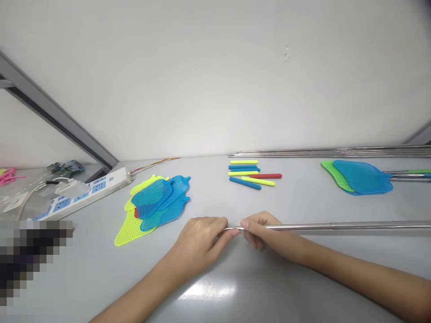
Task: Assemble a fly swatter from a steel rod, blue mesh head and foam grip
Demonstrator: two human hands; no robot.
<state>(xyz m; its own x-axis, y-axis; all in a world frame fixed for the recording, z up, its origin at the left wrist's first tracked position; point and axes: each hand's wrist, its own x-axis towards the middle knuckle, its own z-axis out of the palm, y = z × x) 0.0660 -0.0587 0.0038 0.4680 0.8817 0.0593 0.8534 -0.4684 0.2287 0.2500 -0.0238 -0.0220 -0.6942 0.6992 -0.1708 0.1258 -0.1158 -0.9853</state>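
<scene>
My left grip (202,237) pinches a metal rod's (313,227) thin end; my right grip (269,232) closes on it just beside. The rod runs toward the surface's (208,193) right edge, roughly along its back edge. Toward the left edge lies a clear plastic bag (11,194); I can't tell whether the pink pieces (8,176) are inside.

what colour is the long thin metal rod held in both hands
The long thin metal rod is shiny silver-grey, best seen in the head view.
</scene>
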